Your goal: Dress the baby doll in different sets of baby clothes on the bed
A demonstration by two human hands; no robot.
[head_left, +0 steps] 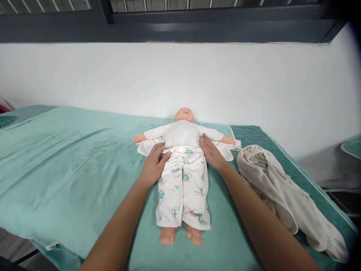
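Observation:
A baby doll (pixel 184 114) lies on its back with both arms stretched out sideways. It wears a white long-sleeved top (pixel 182 133) and white trousers (pixel 183 177) with a teal and pink print; its bare feet show below the cuffs. My left hand (pixel 155 162) rests at the waistband on the left, thumb and fingers apart, the thumb on the cloth. On the opposite side, my right hand (pixel 212 152) lies with straight fingers against the doll's waist. White cloth (pixel 227 150) with a printed edge spreads out beneath the doll's arms and back.
A crumpled cream garment (pixel 270 180) lies to the right of my right forearm. Under everything is a teal blanket (pixel 70 169) over a darker green quilted cover (pixel 248 133). A white wall (pixel 180 79) stands behind, with a dark metal frame (pixel 211 30) above.

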